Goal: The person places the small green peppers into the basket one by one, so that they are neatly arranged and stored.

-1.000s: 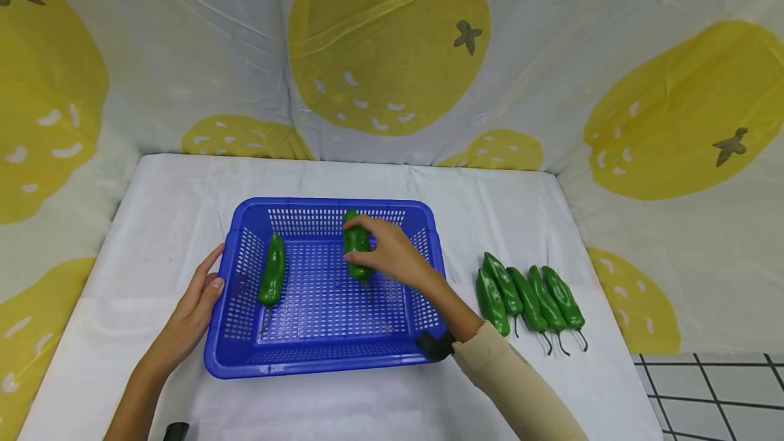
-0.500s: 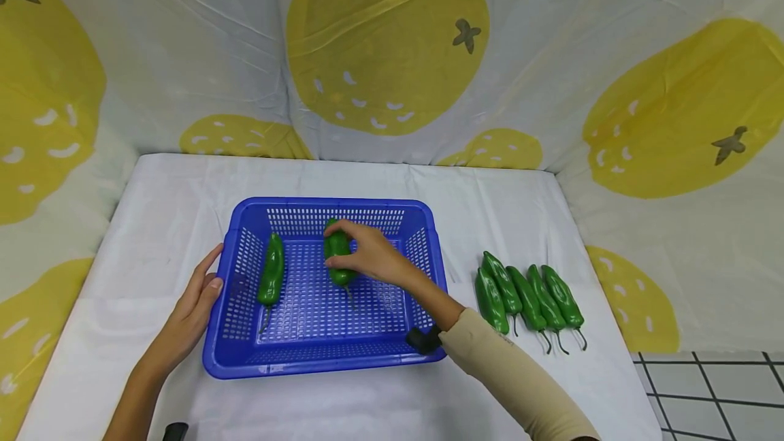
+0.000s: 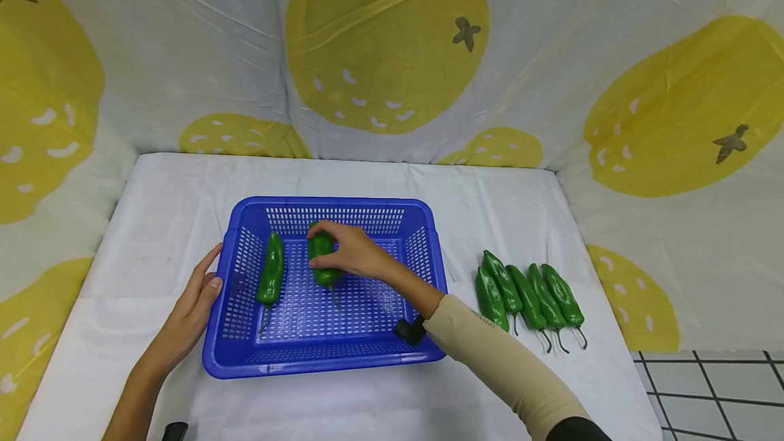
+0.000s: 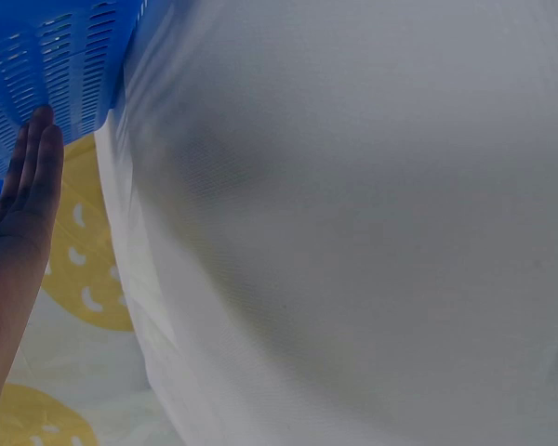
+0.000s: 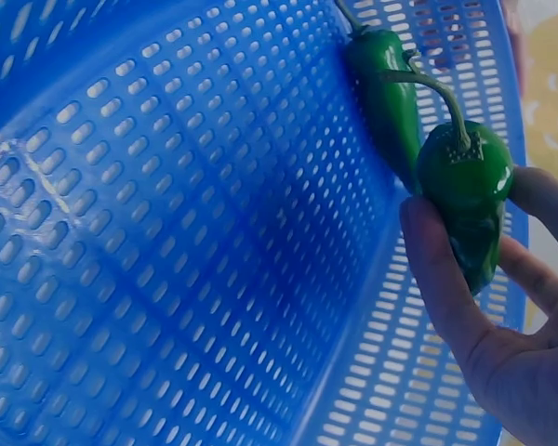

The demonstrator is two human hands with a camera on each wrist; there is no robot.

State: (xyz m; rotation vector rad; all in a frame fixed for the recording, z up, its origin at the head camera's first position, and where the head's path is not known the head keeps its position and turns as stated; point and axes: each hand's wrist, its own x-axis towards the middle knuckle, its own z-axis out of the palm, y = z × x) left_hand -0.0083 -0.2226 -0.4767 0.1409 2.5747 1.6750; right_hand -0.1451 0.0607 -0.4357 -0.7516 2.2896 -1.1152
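Note:
A blue perforated plastic basket [image 3: 324, 367] stands on the white cloth. Inside it, my right hand [image 3: 355, 252] pinches a green chili pepper [image 3: 320, 245] between thumb and fingers, stem toward me. The right wrist view shows this pepper [image 5: 465, 177] from its stem end, with the thumb on one side and fingers on the other. A second green pepper [image 3: 271, 269] lies to its left on the basket floor. My left hand [image 3: 191, 305] rests against the basket's left wall from outside; its straight fingers [image 4: 46, 167] touch the slotted side in the left wrist view.
Several green peppers [image 3: 525, 297] lie side by side on the cloth right of the basket. A white curtain [image 3: 392, 87] with yellow fruit prints hangs behind and at the sides. Black wrist-worn parts show at the right wrist [image 3: 410, 331] and the lower left.
My right hand has carried the pepper leftward inside the basket, closer to the other pepper and slightly toward me. The left hand stays at the basket's left wall.

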